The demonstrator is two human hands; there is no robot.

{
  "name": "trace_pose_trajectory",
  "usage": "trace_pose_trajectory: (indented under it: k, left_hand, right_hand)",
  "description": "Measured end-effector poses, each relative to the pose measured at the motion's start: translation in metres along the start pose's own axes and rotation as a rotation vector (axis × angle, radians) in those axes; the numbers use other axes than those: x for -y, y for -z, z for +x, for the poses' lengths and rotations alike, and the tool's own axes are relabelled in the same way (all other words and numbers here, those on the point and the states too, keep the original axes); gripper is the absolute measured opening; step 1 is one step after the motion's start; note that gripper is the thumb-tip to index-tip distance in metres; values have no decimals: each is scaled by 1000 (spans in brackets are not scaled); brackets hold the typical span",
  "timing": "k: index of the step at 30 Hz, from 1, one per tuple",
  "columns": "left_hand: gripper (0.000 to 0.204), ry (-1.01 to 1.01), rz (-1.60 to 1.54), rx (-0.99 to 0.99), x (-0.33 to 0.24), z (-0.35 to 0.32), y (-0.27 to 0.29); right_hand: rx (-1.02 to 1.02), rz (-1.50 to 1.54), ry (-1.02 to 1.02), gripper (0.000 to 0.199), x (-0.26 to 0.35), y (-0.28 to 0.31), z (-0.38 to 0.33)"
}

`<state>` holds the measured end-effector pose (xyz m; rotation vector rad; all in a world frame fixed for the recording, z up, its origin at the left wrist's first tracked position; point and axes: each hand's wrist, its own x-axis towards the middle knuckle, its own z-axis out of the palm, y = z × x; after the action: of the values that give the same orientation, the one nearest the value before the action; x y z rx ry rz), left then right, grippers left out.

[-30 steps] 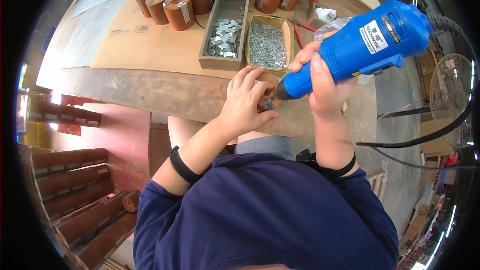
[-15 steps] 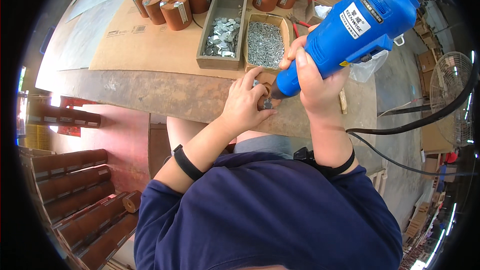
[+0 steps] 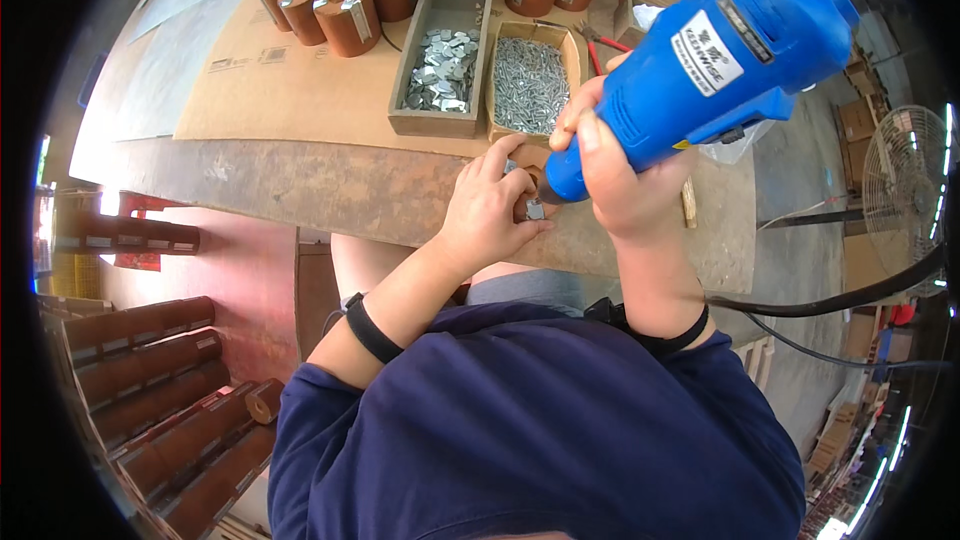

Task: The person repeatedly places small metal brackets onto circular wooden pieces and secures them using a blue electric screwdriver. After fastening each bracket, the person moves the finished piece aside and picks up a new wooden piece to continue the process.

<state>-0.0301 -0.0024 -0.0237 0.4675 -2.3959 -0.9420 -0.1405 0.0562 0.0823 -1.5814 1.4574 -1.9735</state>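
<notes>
Gripping the blue electric screwdriver (image 3: 700, 70) fully, right hand (image 3: 620, 180) needed a squared tip while left hand (image 3: 490, 210), curled, steadied the small metal bracket (image 3: 534, 210) beneath.

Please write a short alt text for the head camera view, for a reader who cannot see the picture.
Seen from above, a person's right hand presses a blue power screwdriver onto a small brown part held by the left hand at a workbench edge. Behind lie trays of metal plates and screws, and brown cylinders.

Glossy blue plastic power tool (image 3: 705, 60); shiny metal screws (image 3: 530, 85); worn rough workbench (image 3: 330, 185).
</notes>
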Motion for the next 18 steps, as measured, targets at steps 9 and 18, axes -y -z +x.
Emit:
trace_pose_trajectory:
  k: [9,18]
  left_hand:
    - [36,-10,-32,2,3,1,-1]
    - [37,-53,122,6,-4,0,11]
  right_hand:
    - [-5,18,-48,37,-3,-3,4]
    - [-299,422,-216,39,-12,43,-8]
